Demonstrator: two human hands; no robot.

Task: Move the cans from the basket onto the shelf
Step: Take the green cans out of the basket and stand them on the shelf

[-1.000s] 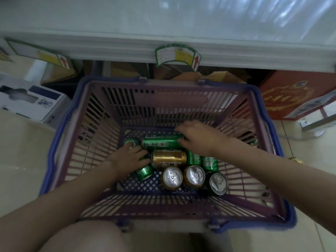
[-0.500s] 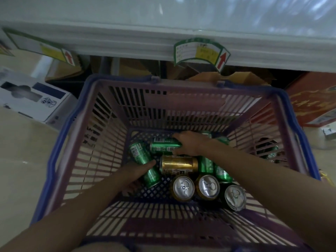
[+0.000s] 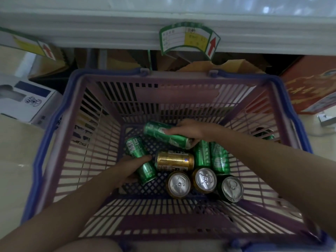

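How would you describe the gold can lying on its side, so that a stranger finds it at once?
Look into the purple basket, at its floor. Between the left hand and the lying green cans is the gold can, just behind the upright cans. It is the only gold one lying down.

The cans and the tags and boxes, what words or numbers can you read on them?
None can be read.
Green cans: white print, blurred.
Gold can: print blurred.
Shelf tag: red arrow pointing up, writing too small.
White box: only a blurry drawing.
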